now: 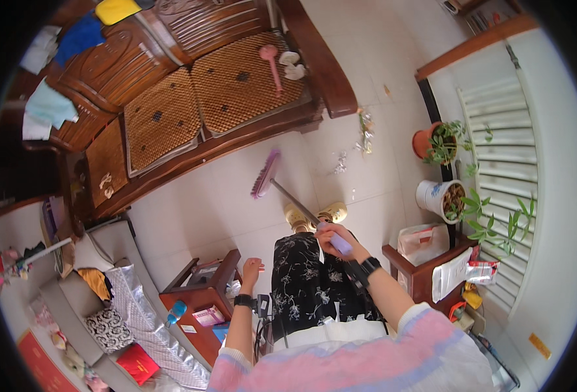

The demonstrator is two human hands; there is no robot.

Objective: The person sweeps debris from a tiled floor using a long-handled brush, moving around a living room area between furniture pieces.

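Note:
My right hand (336, 237) is wrapped around the lilac grip of a broom (295, 202) with a grey handle. The broom's purple bristle head (266, 175) is at the tiled floor, between my feet and the wooden sofa. To the right of the head lie a heap of dry leaves and scraps (365, 131) and a smaller scatter of whitish bits (341, 163). My left hand (253, 267) hangs at my left side with fingers loosely curled, nothing visible in it. It is nearest to a reddish-brown wooden side table (197, 294).
Ahead stands a carved wooden sofa (340, 93) with beaded seat mats and a pink ladle-shaped object (271, 68). Potted plants, one terracotta (421, 143) and one white (428, 195), line the right by a radiator (504, 147). A grey sofa (63, 304) is at left. Yellow clogs (336, 211) are on my feet.

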